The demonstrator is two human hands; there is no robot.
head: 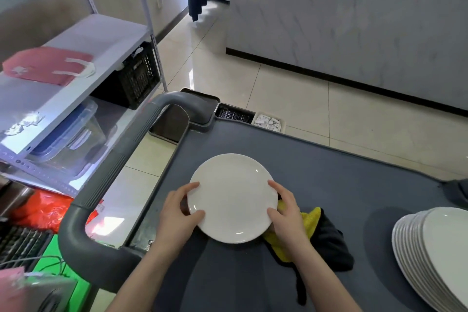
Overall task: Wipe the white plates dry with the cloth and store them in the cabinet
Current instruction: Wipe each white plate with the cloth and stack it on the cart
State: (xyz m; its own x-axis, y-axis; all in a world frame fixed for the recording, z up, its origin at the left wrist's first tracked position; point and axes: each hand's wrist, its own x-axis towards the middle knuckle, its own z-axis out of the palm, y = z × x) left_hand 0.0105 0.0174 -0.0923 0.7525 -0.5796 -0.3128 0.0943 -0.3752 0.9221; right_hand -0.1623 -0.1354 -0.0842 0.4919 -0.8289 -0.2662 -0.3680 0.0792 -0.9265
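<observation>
A white plate (233, 197) is held face up over the near left part of a grey cart (329, 167); whether it rests on the cart top cannot be told. The left hand (177, 213) grips its left rim, thumb and forefinger curled over the edge. The right hand (286, 215) grips the right rim the same way. A yellow and black cloth (326, 238) lies bunched on the cart under the right hand and tucks beneath the plate's right edge; whether that hand also holds it is unclear.

At the near right a stack of white plates (435, 256) sits on the cart, fanned slightly.

On the cart's far edge, a dark slot (235, 115) holds thin dark sticks, too small to name, and just right of it a pale tub (268, 121) holds small white packets.

The shelf (83, 99) at left carries a black crate (139, 78), contents hidden, and a clear box (68, 139) with a blue lid.
</observation>
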